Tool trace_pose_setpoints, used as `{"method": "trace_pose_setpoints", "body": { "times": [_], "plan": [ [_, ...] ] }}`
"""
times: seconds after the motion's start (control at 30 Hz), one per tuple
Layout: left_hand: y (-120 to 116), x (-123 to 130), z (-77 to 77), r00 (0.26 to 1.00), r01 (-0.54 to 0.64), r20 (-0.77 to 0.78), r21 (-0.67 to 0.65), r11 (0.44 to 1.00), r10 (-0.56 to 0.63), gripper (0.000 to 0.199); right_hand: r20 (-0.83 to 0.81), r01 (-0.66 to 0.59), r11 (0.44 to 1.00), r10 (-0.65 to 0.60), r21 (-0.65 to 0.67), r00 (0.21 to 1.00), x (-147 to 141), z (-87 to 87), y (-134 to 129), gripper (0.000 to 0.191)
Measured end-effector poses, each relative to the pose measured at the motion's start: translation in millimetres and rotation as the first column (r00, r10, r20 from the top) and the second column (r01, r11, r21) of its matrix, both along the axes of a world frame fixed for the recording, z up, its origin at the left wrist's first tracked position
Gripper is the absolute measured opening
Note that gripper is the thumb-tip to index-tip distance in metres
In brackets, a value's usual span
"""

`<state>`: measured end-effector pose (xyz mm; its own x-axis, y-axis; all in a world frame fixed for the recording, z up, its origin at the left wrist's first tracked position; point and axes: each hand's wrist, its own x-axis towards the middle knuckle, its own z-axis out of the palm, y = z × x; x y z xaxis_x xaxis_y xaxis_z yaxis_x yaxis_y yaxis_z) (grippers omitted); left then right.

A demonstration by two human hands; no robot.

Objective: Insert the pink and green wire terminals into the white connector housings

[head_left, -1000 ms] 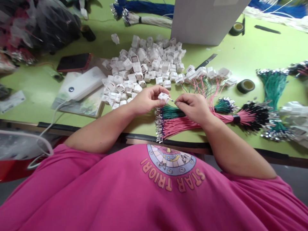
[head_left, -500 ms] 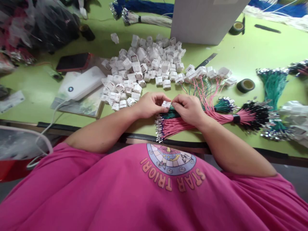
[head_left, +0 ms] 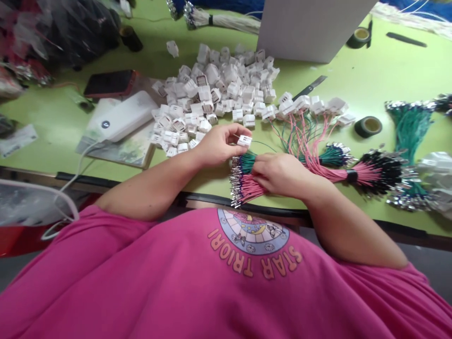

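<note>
In the head view my left hand (head_left: 222, 143) pinches a white connector housing (head_left: 244, 141) between thumb and fingers. A thin green wire (head_left: 263, 144) runs out of the housing to the right. My right hand (head_left: 277, 173) is closed, its bent fingertips on the pink wires (head_left: 252, 187) of a bundle. Which wires they grip is hidden under the fingers. Green wires (head_left: 248, 162) lie just above the pink ones, with metal terminals at their left ends. A large heap of white housings (head_left: 226, 89) lies beyond my hands.
Housings with pink and green wires (head_left: 307, 106) lie right of the heap, beside a knife (head_left: 310, 88). A tape roll (head_left: 368, 126) and green wire bundle (head_left: 409, 127) sit farther right. At left are a power bank (head_left: 129, 117), book and phone (head_left: 110, 83). A grey box (head_left: 310, 30) stands behind.
My right hand has left the housing and moved down onto the pink wires. A green wire now shows trailing from the housing in my left hand. The whole view has shifted slightly.
</note>
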<state>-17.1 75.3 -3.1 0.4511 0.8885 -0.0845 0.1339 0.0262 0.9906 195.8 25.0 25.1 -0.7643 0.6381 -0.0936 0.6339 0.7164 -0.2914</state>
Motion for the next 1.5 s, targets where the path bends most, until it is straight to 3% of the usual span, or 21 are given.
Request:
{"method": "trace_pose_setpoints", "body": {
  "times": [0.17, 0.4, 0.53, 0.77, 0.97, 1.37, 1.43, 1.5],
  "plan": [
    [0, -1, 3.3, 0.999, 0.019, 0.041, -0.069, 0.997, -0.016, 0.036, -0.227, 0.088, 0.98, -0.128, -0.18, 0.965, 8, 4.3, 6, 0.016],
    [-2, -1, 3.9, 0.991, 0.055, 0.127, -0.159, 0.986, -0.035, 0.048, -0.408, 0.306, 0.892, -0.429, -0.333, 0.806, 8, 4.7, 9, 0.009],
    [-3, 1, 1.8, 0.986, 0.066, 0.165, -0.184, 0.981, -0.036, 0.049, -0.458, 0.413, 0.862, -0.506, -0.295, 0.731, 6, 2.0, 10, 0.02],
    [-2, 1, -2.5, 0.985, 0.052, 0.173, -0.174, 0.983, -0.022, 0.049, -0.271, 0.419, 0.884, -0.463, -0.205, 0.844, 6, 3.7, 13, 0.027],
    [-2, 1, -5.8, 0.985, 0.037, 0.172, -0.16, 0.986, -0.009, 0.047, -0.143, 0.449, 0.874, -0.476, -0.183, 0.868, 2, 1.5, 14, 0.029],
    [-10, 6, -2.7, 0.999, 0.035, -0.009, -0.135, 0.99, -0.036, 0.045, -0.104, 0.401, 0.913, -0.406, -0.07, 0.908, -10, -10.4, 8, 0.028],
    [-11, 6, -2.8, 0.999, 0.023, -0.022, -0.09, 0.996, -0.025, 0.042, -0.143, 0.405, 0.91, -0.413, -0.085, 0.899, -9, -11.5, 10, 0.027],
    [-11, 5, -0.9, 0.995, -0.018, -0.093, 0.034, 0.999, 0.021, 0.042, -0.213, 0.432, 0.897, -0.441, -0.093, 0.872, -5, -11.3, 13, 0.025]
  ]
}}
